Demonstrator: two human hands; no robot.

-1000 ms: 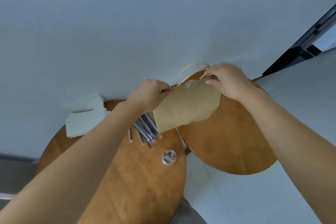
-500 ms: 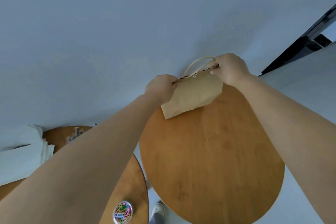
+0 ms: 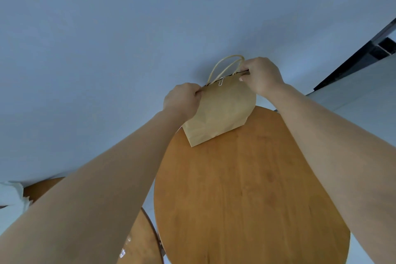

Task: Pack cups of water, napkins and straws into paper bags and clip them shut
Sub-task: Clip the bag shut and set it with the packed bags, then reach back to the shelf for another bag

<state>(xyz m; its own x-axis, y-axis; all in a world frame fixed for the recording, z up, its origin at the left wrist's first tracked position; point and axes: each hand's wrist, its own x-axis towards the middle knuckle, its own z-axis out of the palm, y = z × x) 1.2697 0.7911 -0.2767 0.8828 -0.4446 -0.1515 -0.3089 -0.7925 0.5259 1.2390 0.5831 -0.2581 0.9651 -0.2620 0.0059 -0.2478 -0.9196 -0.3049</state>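
Head view, read left to right. At the far left edge I see a white stack, probably napkins, on a wooden table that lies under the left forearm. The left arm reaches forward and up; the left hand is curled, its fingers pinching the left end of the paper bag's closed top edge. Just right of that hand a white paper clip sits over the top edge, and two pale cord handles arch above it toward the right hand. The bag is plain brown kraft, creased, tilted, its bottom corner at the far rim of a round wooden table; I cannot tell whether it touches. I read no print or label on it. The right hand, at the end of an outstretched arm, pinches the right end of the top edge, thumb on the near face.
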